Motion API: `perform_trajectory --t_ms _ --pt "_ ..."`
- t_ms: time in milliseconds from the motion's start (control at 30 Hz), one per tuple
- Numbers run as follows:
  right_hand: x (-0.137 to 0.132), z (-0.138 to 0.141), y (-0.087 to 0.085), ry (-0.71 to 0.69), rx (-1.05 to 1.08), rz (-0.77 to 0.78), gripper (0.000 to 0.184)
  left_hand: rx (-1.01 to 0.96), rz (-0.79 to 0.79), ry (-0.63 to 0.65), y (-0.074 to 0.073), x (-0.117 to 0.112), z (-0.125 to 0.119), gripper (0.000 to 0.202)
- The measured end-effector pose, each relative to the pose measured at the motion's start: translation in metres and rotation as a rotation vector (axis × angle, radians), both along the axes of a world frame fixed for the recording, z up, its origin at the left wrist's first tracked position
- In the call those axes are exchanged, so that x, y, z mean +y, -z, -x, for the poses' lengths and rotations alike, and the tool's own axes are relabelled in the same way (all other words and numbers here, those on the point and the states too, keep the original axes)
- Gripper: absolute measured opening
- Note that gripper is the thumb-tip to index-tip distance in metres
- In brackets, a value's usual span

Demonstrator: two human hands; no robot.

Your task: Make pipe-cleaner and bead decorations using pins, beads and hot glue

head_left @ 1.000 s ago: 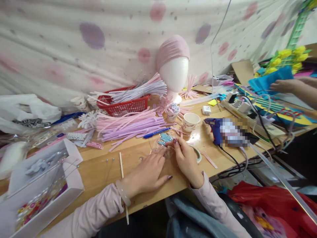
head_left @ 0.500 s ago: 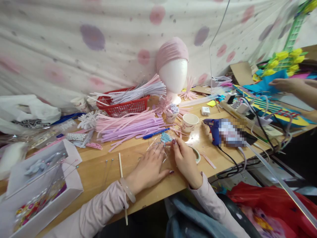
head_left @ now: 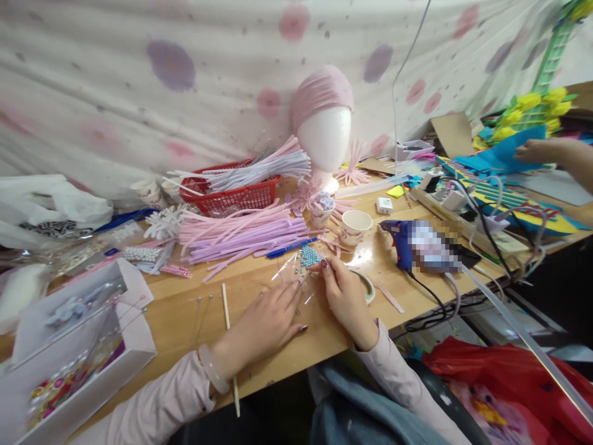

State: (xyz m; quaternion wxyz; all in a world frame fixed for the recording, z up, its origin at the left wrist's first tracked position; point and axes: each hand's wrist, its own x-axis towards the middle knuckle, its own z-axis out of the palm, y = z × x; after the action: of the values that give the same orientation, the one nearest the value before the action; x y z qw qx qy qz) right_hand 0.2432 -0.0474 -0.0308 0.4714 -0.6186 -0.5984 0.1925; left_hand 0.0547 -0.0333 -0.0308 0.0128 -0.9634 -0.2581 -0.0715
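Note:
My left hand point(head_left: 266, 321) lies flat on the wooden table point(head_left: 194, 321), fingers spread, fingertips resting on a clear plastic sheet point(head_left: 290, 278). My right hand point(head_left: 345, 295) is beside it, fingers curled, its fingertips pinching at a patch of small blue beads point(head_left: 309, 255) stuck on that sheet. A thin wooden stick point(head_left: 227, 315) lies just left of my left hand.
Pink and lilac pipe cleaners point(head_left: 241, 233), a red basket point(head_left: 231, 194), a foam head with pink cap point(head_left: 324, 123), paper cups point(head_left: 356, 225), a blue glue gun point(head_left: 403, 238), a tape roll point(head_left: 365, 285) and a white box of pins point(head_left: 74, 346) surround me. Another person's hand point(head_left: 546, 151) handles blue felt at right.
My left hand has slid back and to the left along the table. My right hand stays at the beads. The other person's hand has shifted right.

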Motion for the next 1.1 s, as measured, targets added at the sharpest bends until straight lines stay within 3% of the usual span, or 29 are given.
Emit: perform_trajectory --t_ms 133,400,867,1100 --pt "0.000 0.000 0.000 -0.005 -0.007 0.000 0.020 -0.042 0.012 0.033 -0.002 0.000 0.009 0.051" --pt "-0.001 -0.001 0.000 0.000 -0.017 0.023 0.021 -0.269 0.258 -0.010 -0.012 0.006 0.019 0.031" --pt "-0.001 0.000 0.000 0.005 -0.048 0.021 0.018 -0.336 0.268 -0.001 -0.011 0.022 0.000 0.023" --pt "-0.002 -0.002 -0.002 -0.039 0.069 0.028 0.023 -0.250 0.150 0.018 -0.010 0.021 0.002 0.019"
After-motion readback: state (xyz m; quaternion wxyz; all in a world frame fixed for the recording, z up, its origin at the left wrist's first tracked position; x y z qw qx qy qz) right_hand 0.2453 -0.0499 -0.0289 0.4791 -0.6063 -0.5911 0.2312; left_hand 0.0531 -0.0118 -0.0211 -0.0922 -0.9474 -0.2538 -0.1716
